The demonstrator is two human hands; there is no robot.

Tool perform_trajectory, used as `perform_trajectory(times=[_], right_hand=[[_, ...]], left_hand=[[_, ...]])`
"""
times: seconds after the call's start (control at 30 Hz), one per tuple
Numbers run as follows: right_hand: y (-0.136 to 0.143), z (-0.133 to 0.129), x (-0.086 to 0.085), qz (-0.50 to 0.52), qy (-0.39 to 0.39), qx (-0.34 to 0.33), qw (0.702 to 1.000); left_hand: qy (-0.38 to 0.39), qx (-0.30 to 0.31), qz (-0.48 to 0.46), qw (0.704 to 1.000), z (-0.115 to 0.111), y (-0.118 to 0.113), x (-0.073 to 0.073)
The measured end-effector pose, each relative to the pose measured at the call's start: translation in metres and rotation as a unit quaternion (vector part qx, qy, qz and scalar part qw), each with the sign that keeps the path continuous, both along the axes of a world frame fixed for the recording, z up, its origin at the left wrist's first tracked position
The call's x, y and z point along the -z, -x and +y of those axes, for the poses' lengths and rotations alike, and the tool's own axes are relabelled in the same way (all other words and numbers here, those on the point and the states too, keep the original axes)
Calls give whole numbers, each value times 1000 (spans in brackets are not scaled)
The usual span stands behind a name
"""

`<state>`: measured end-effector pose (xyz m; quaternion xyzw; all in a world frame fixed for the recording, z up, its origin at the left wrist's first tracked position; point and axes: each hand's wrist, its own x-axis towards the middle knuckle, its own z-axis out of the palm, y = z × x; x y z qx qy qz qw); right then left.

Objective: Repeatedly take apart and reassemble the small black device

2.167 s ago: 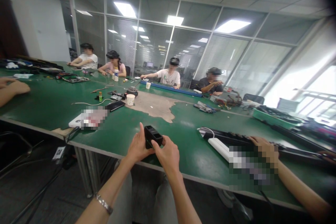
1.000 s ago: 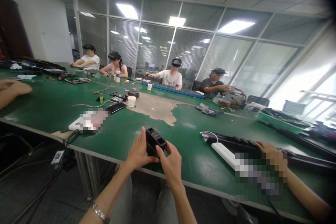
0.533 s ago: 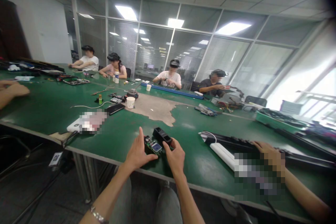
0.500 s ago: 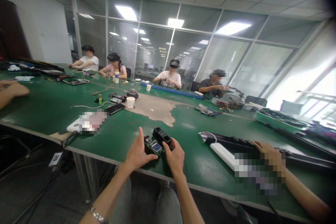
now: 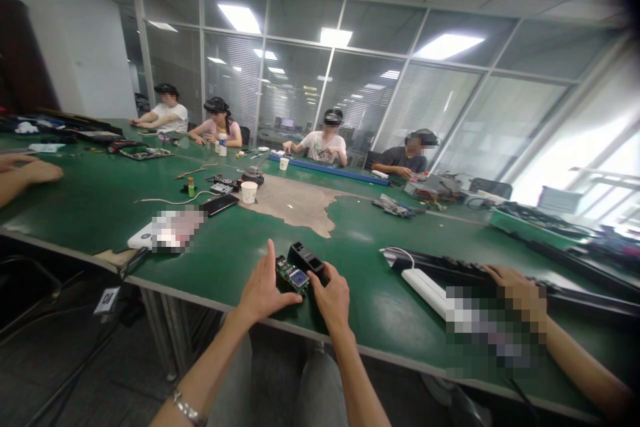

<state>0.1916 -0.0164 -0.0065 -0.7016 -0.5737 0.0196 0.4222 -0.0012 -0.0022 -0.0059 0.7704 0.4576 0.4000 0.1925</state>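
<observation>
A small green circuit board (image 5: 287, 272) with a greyish-blue screen (image 5: 299, 278) lies near the front edge of the green table. My left hand (image 5: 263, 290) is at its left side, the thumb stretched along the near end and the fingers pointing up and away. Just right of the board is a black, box-shaped plastic casing (image 5: 304, 255). My right hand (image 5: 333, 293) grips the near end of this casing, thumb on its left side and fingers on its right. The fingertips there are partly hidden.
A paper cup (image 5: 249, 192), a dark phone (image 5: 220, 205) and a white device with a cable (image 5: 140, 240) lie to the left. At right, a neighbour's hand (image 5: 515, 287) rests by a long black part (image 5: 435, 267) and a white strip (image 5: 425, 292). Several people sit opposite.
My hands, the board and the casing look almost unmoved. Across the table, one person's arm has spread to the left, and the person at far right has lowered their hands.
</observation>
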Motion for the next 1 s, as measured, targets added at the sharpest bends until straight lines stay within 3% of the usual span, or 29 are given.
perform_trajectory(times=[0.33, 0.6, 1.0], right_hand=[[6, -23, -27, 188, -25, -23, 982], [28, -34, -41, 140, 0, -43, 989], [34, -33, -45, 80, 23, -40, 996]], left_hand=[[-2, 6, -5, 1000, 1, 0, 1], [0, 3, -15, 1000, 2, 1, 2], [-2, 9, -28, 1000, 3, 2, 2]])
